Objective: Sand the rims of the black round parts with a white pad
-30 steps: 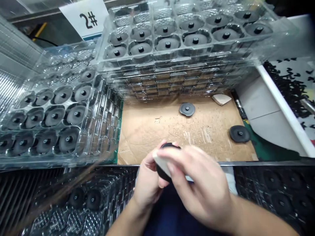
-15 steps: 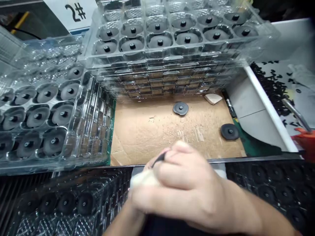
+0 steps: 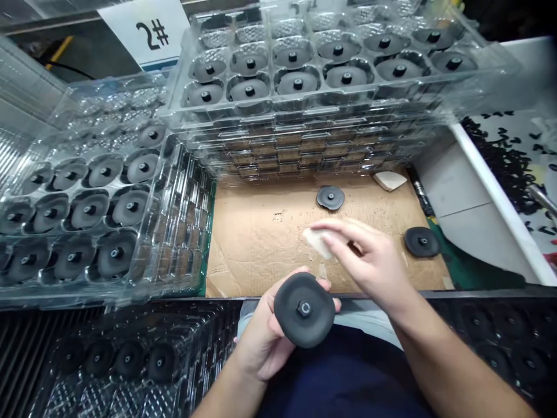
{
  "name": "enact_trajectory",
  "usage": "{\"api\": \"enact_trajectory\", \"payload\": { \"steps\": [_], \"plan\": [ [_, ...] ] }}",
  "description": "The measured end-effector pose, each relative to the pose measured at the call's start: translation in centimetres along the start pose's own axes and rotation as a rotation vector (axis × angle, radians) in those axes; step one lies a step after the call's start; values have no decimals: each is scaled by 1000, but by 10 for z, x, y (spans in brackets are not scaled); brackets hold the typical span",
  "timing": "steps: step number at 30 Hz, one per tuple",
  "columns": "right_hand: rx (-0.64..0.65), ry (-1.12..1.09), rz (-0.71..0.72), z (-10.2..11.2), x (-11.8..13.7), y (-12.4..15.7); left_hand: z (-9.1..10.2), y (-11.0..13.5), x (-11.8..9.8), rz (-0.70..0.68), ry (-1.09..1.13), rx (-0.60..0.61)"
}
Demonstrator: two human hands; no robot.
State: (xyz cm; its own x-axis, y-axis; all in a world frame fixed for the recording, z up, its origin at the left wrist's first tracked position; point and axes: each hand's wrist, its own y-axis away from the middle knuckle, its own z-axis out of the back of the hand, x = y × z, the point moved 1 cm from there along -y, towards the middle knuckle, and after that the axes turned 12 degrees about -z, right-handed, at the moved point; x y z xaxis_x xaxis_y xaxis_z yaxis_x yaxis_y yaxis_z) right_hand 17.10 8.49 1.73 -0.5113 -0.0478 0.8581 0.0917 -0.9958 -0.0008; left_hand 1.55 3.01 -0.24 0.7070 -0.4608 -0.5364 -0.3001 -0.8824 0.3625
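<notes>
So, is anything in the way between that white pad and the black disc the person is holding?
No, nothing visible stands between them. The white pad, pinched in the right hand, is apart from the black disc, which rests in the left hand, with only a gap between.

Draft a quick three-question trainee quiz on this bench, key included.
1. Which hand holds the black studded disc?
2. How many loose discs lie on or at the edge of the cardboard sheet, outside the clear trays?
3. True or false: the white pad is touching the black studded disc.

Key:
1. The left hand.
2. Two: the upper disc and the right disc.
3. False: the right hand holds the pad apart from the disc.
</notes>
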Motion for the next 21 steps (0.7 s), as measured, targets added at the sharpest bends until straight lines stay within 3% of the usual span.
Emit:
{"api": "enact_trajectory", "payload": {
  "steps": [2, 4, 8, 10, 13, 15, 18, 21],
  "plan": [
    [-28, 34, -114, -9, -30, 5, 0, 0, -3, -4, 141, 81],
    [46, 48, -115, -23, -54, 19, 3, -1, -3, -24, 180, 91],
    [153, 42, -97, -40, -70, 43, 7, -2, -1, -33, 185, 59],
    [115, 35, -128, -31, -58, 41, 5, -3, -1, -19, 184, 70],
    [-56, 10, -141, -8, -17, 32, 1, -2, 0, -18, 158, 53],
    [-151, -1, 15, 1, 16, 31, 1, -1, 1, -37, 110, -11],
    [26, 1, 285, -4, 47, 37, 5, 3, 1, -59, 53, -107],
    [260, -5, 262, -12, 51, 39, 9, 4, 0, -127, 58, -140]
  ]
}}
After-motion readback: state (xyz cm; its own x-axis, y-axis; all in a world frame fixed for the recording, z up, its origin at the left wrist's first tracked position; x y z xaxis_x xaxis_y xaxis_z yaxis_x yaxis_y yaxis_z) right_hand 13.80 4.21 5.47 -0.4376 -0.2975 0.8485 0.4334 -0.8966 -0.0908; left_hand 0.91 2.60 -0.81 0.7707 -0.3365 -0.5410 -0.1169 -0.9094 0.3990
